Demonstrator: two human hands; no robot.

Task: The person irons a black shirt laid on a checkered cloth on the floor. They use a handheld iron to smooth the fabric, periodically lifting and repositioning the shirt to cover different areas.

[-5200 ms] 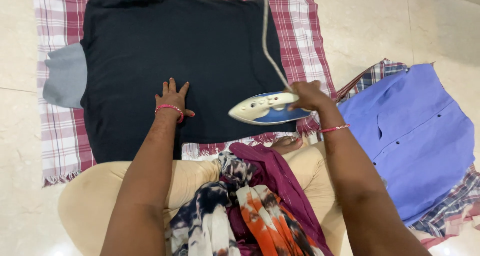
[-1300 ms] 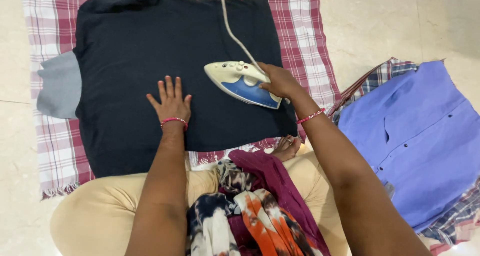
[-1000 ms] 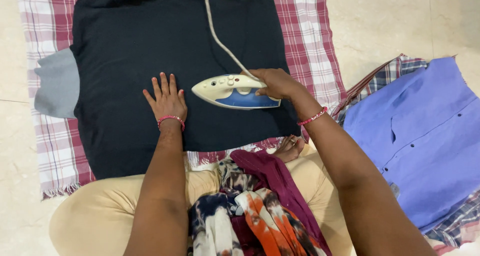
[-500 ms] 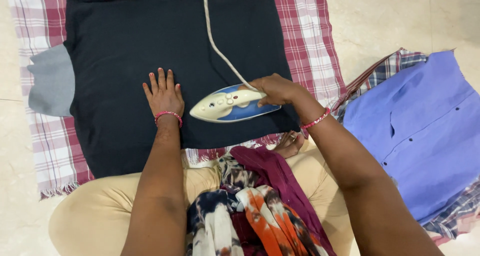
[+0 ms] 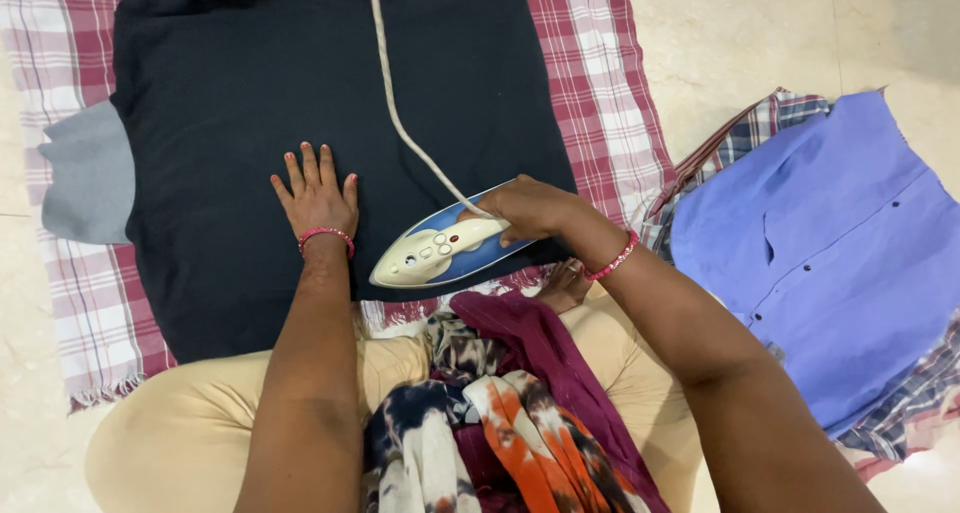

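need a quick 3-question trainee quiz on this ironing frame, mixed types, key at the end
1. True or false: the left hand lies flat on the dark garment.
2. What does the right hand grip? A) blue shirt B) iron C) checked cloth
3. Where does the iron's cord run?

Key: 1 true. 2 B. 3 From the iron's back, up across the dark garment, out of the top of the view.

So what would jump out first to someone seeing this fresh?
The cream-and-blue iron, gripped by the right hand at the near edge of a black garment spread on a red checked cloth. The left hand lies flat on the garment; a blue shirt lies on the right.
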